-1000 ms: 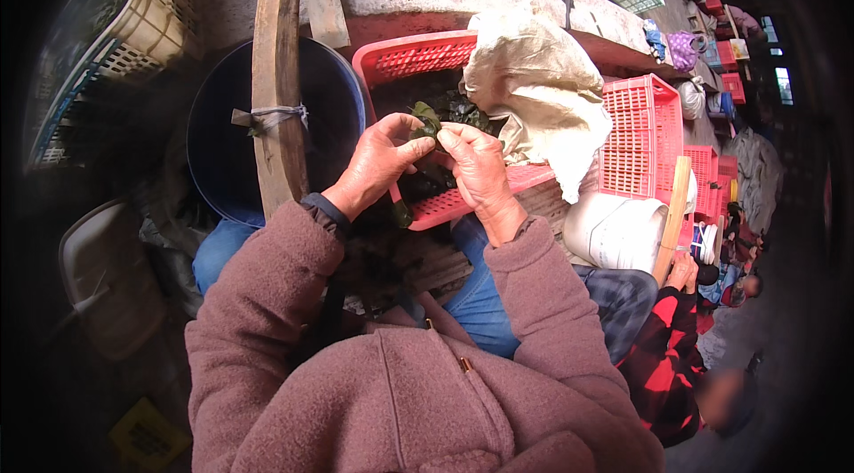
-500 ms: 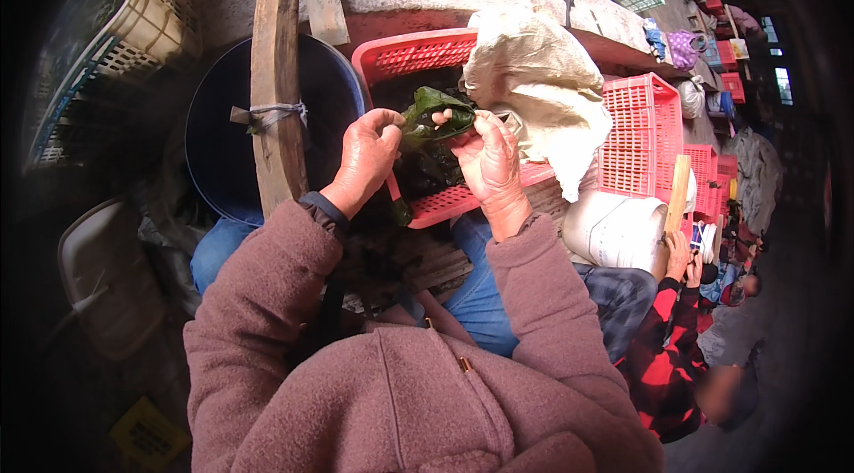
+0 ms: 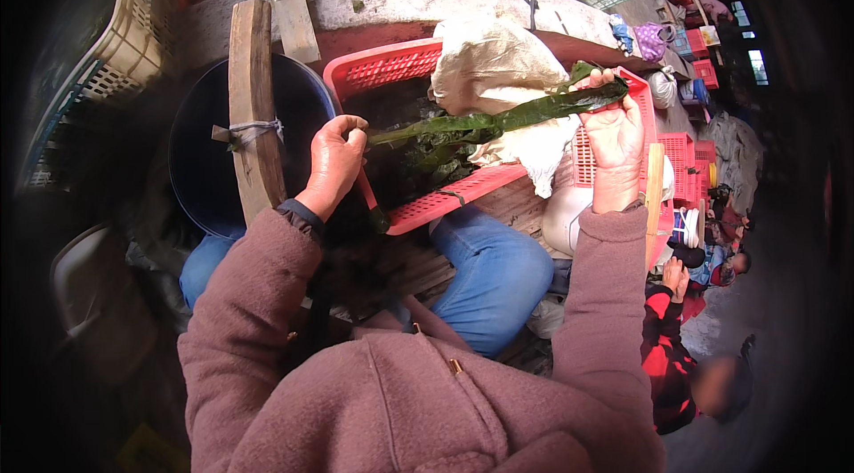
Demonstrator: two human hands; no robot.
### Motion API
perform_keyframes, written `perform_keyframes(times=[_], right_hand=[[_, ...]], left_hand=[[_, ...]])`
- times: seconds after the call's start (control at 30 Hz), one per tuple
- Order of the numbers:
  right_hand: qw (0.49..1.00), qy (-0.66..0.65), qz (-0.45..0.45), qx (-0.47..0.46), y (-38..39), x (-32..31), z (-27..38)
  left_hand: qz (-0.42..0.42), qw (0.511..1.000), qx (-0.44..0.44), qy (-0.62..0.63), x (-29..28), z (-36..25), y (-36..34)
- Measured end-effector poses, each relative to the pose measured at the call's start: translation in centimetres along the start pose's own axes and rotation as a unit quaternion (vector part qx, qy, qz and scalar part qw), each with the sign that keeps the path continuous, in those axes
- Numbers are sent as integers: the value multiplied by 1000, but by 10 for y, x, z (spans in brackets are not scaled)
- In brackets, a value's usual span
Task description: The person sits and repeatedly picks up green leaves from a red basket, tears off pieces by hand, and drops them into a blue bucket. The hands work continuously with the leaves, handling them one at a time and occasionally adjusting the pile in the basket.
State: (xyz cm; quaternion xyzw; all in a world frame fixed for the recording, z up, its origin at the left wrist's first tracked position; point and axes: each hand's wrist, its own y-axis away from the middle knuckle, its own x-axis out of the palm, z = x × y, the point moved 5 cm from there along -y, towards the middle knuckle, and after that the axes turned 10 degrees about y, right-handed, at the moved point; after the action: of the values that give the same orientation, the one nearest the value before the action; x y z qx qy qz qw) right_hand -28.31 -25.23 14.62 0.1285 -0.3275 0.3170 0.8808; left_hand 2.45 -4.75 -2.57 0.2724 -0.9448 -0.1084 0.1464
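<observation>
A long, glossy dark green strip of kelp (image 3: 534,111) is stretched across a red plastic basket (image 3: 476,190). My left hand (image 3: 334,161) pinches its narrow left end near the basket's left rim. At the other end, my right hand (image 3: 614,135) is raised past the basket's right side, its fingers closed around the folded kelp, palm partly showing. More dark wet kelp (image 3: 436,161) lies in the basket below the strip. A whitish cloth sack (image 3: 485,64) drapes over the basket's far right part, behind the strip.
To the left stands a dark blue barrel (image 3: 197,130) with a wooden plank (image 3: 252,99) across it, tied with cord. A pale ledge (image 3: 391,1) runs behind the basket. Another person in a red-and-black top (image 3: 663,353) sits at right, near an upright wooden piece (image 3: 656,197).
My right hand has swung far right and slightly up, drawing the bunched kelp out into a long strip. My left hand has shifted slightly left and down. The view has shifted a little.
</observation>
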Motion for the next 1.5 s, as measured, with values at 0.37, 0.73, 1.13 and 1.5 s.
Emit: perform_keyframes(times=[0.37,0.73,1.13,1.5], right_hand=[[985,115,-12,-127,13,33,182],[875,148,-328,-323,39,0,313],[995,59,-32,-74,5,109,89],[984,95,-53,141,20,131,-180]], left_hand=[[7,958,124,-257,-5,-4,1],[53,950,204,-230,-2,-13,5],[248,919,228,-206,37,-41,41],[324,934,-13,147,35,-59,53]])
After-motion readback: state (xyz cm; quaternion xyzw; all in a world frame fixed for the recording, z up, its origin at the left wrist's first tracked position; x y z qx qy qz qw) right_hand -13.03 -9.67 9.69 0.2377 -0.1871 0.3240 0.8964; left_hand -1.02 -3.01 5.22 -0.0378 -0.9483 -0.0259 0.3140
